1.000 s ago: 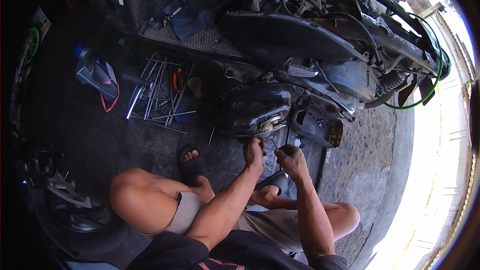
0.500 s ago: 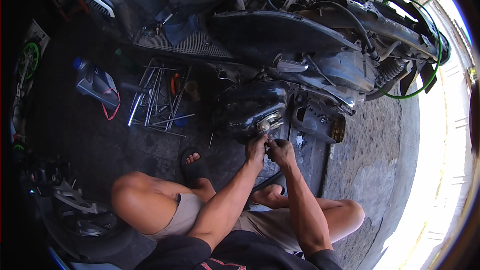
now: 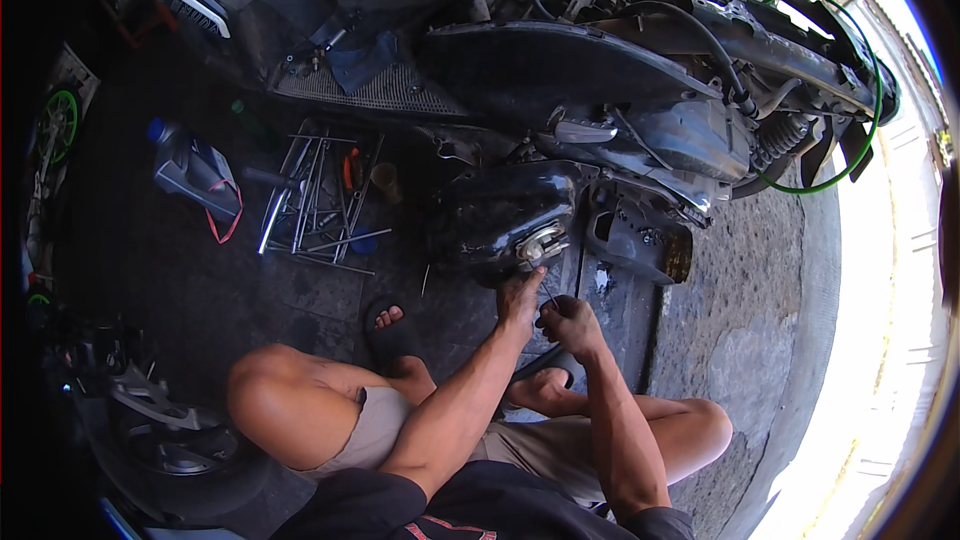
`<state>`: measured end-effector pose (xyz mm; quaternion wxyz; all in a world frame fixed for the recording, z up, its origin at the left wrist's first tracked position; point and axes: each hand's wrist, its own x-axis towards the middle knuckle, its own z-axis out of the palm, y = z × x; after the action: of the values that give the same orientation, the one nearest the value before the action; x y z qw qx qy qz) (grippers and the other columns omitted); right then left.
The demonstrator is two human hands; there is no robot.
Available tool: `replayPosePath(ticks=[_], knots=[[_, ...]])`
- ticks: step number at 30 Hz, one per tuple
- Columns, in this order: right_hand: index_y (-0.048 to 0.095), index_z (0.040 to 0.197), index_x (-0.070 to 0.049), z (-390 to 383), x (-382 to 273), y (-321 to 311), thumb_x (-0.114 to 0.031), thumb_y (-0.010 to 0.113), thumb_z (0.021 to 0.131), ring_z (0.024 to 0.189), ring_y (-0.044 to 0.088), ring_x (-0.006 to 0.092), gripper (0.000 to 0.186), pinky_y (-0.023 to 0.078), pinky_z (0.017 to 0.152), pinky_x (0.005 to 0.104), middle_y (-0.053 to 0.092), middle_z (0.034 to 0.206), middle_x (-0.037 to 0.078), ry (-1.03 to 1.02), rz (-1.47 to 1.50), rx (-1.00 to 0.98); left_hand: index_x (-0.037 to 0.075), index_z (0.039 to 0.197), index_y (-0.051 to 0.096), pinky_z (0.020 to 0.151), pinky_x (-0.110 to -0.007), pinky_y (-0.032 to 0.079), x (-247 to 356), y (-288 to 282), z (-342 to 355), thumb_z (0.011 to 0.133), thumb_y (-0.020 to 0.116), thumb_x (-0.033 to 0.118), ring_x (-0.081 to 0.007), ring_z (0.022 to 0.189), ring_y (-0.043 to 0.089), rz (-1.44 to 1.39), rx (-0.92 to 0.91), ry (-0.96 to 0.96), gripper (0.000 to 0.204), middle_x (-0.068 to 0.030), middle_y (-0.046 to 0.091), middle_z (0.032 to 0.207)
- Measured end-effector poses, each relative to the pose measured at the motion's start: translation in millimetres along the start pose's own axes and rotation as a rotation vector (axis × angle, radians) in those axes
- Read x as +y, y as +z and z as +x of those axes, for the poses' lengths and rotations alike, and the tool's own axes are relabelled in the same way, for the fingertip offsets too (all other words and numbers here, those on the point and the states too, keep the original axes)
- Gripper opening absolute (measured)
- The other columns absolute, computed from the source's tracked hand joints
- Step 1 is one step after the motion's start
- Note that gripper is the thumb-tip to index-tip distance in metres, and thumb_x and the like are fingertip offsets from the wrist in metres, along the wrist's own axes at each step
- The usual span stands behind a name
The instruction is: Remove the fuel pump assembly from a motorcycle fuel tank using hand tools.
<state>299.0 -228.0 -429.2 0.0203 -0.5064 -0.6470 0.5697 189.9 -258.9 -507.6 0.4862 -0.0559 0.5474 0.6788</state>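
Note:
A glossy black tank [image 3: 495, 215] with a metal fitting [image 3: 542, 242] on its lower right part lies in front of me. My left hand [image 3: 519, 299] is just below that fitting, fingers curled and thumb raised toward it; what they grip is hidden. My right hand [image 3: 570, 322], a little lower and to the right, is closed on a thin metal rod [image 3: 548, 295] that runs up toward my left thumb. A dark plastic housing [image 3: 632, 240] with small parts in it lies right of the tank.
A partly stripped scooter [image 3: 560, 70] spans the top, with a green hose [image 3: 830, 183] looping at right. To the left are a rack of steel tools [image 3: 310, 200], a grey jug [image 3: 190, 175] and a wheel [image 3: 170, 450]. My sandalled feet [image 3: 390, 335] are below the tank.
My right hand moved left and up to meet my left hand, then drew slightly down, showing the rod between them. My left hand shifted a little. The view has shifted slightly.

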Motion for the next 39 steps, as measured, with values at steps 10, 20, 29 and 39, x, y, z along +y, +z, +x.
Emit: replayPosePath(ticks=[10, 20, 29, 39], knots=[[0.071, 0.111, -0.001, 0.8, -31.6, -25.5, -0.031, 0.064, 0.088, 0.089, 0.071, 0.0334, 0.038, 0.053, 0.079, 0.0414, 0.070, 0.095, 0.025, -0.119, -0.321, -0.115, 0.008, 0.090, 0.072, 0.047, -0.025, 0.029, 13.6, -7.8, -0.6, 0.090, 0.069, 0.018, -0.0064, 0.051, 0.037, 0.012, 0.012, 0.005, 0.010, 0.0063, 0.045, 0.062], [0.066, 0.102, -0.004, -0.1, -21.6, -15.7, -0.029, 0.057, 0.097, 0.046, 0.045, 0.0114, 0.026, 0.036, 0.042, 0.0284, 0.050, 0.056, -0.004, 0.276, 0.582, -0.097, 0.003, 0.101, 0.071, 0.067, -0.028, 0.041, 1.3, -1.4, -3.1, 0.094, 0.064, 0.019, -0.0098, 0.077, 0.054, 0.073, -0.031, -0.033, 0.019, 0.0002, 0.067, 0.087], [0.062, 0.086, 0.001, 3.7, -1.9, 9.3, -0.006, 0.068, 0.078, 0.066, 0.059, 0.0238, 0.011, 0.048, 0.063, 0.0408, 0.058, 0.069, 0.009, -0.589, -0.829, 0.413, 0.003, 0.102, 0.072, 0.075, -0.030, 0.043, 13.3, 1.5, -5.5, 0.089, 0.071, 0.025, -0.0122, 0.081, 0.056, 0.056, -0.020, -0.012, 0.026, -0.0020, 0.069, 0.089], [0.073, 0.093, 0.005, 22.0, -34.0, -23.6, -0.026, 0.061, 0.082, 0.073, 0.061, 0.0171, 0.035, 0.045, 0.065, 0.0307, 0.071, 0.085, 0.013, 0.028, -0.018, -0.134, -0.001, 0.100, 0.074, 0.076, -0.029, 0.047, 10.0, 5.2, -11.1, 0.094, 0.066, 0.023, -0.0132, 0.086, 0.061, 0.102, -0.048, -0.031, 0.026, -0.0046, 0.071, 0.093]])
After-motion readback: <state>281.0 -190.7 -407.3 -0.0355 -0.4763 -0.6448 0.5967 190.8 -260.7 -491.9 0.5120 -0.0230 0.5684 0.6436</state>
